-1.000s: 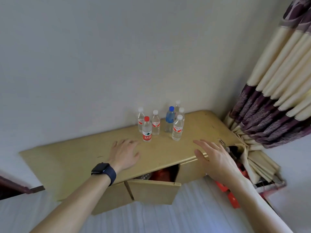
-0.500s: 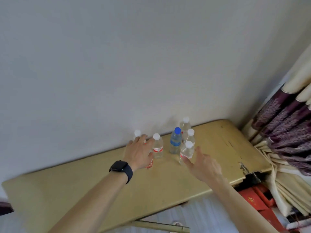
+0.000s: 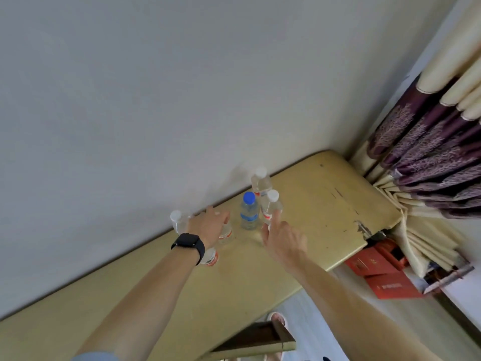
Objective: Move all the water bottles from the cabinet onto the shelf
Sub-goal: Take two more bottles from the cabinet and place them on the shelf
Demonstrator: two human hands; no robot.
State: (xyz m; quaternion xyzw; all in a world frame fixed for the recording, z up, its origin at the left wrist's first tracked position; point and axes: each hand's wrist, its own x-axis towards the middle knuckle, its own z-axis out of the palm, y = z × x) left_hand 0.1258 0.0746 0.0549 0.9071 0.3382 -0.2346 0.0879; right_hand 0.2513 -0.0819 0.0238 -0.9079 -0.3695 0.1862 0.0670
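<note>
Several clear water bottles stand in a cluster on the yellow cabinet top (image 3: 320, 220) near the wall: a blue-capped bottle (image 3: 249, 214), a white-capped bottle (image 3: 270, 205) beside it, another white-capped one (image 3: 260, 181) behind, and one at the far left (image 3: 177, 220). My left hand (image 3: 209, 225) reaches with stretched fingers over a red-labelled bottle (image 3: 226, 234); a second red-labelled bottle (image 3: 209, 258) shows under my wrist. My right hand (image 3: 283, 239) is spread, thumb and forefinger either side of the white-capped bottle's base, the forefinger touching it.
A grey wall rises right behind the bottles. A purple and cream curtain (image 3: 429, 152) hangs at the right corner, with red boxes (image 3: 377, 267) below it. An open cabinet door (image 3: 256, 341) sticks out below the top's front edge, next to a sandalled foot (image 3: 278, 319).
Both hands moved forward from the front of the cabinet top into the bottle cluster. The left hand passed the red-capped bottle; the right forefinger now touches a white-capped bottle. The view shifted closer.
</note>
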